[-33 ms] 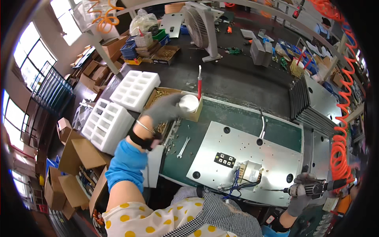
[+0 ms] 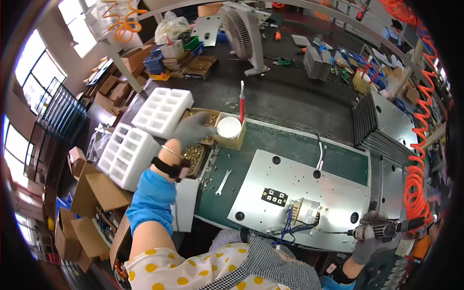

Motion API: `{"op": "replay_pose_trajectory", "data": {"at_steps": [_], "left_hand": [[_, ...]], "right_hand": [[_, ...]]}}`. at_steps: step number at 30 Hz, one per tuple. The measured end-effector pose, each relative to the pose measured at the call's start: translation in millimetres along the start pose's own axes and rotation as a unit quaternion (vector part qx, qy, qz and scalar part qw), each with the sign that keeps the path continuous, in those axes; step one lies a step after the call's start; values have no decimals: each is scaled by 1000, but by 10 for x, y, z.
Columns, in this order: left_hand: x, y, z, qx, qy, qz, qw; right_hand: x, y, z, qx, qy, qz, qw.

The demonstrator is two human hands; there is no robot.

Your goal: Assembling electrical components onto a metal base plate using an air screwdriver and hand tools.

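Observation:
My left hand (image 2: 194,129), in a grey glove, is over the open boxes of small brass-coloured screws (image 2: 193,157). Its fingers are smeared by motion, and whether they hold a screw does not show. Right beside the fingertips stands a small carton (image 2: 237,141) holding a white round tub (image 2: 228,127) and a red-handled tool (image 2: 242,104). My gloved right hand (image 2: 368,233) grips a power screwdriver (image 2: 386,232), its long bit pointing left above a metal plate (image 2: 263,179). Fixed on that plate are a black terminal block (image 2: 274,196) and a transformer (image 2: 306,211) with blue and black wires.
A wrench (image 2: 223,182) lies on the green mat (image 2: 215,205). White foam trays (image 2: 128,154) and cardboard boxes (image 2: 96,193) stand at the left. A fan (image 2: 241,38) is at the back. Stacked panels (image 2: 369,121) and a coiled orange hose (image 2: 416,193) are at the right.
My left hand has moved slightly left, away from the white tub and over the screw boxes. The right hand and screwdriver stay where they were.

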State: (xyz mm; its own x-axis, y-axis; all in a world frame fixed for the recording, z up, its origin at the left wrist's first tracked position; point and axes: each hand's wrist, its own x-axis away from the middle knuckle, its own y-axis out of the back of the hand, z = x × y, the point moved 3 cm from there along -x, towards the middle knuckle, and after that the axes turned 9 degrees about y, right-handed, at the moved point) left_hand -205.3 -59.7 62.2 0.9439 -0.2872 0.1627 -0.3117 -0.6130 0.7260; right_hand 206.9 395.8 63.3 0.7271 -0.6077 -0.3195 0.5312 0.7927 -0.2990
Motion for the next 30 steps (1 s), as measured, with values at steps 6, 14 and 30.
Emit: {"op": "replay_pose_trajectory", "data": {"at_steps": [6, 14, 30], "left_hand": [[-1054, -238, 1212, -312, 50, -28, 948], [-1818, -588, 2669, -281, -160, -138, 936], [-1608, -1462, 625, 90, -171, 221, 956]], "right_hand": [[123, 140, -113, 217, 28, -111, 969], [-105, -567, 1, 131, 41, -58, 989], [87, -538, 39, 96, 32, -29, 994]]}}
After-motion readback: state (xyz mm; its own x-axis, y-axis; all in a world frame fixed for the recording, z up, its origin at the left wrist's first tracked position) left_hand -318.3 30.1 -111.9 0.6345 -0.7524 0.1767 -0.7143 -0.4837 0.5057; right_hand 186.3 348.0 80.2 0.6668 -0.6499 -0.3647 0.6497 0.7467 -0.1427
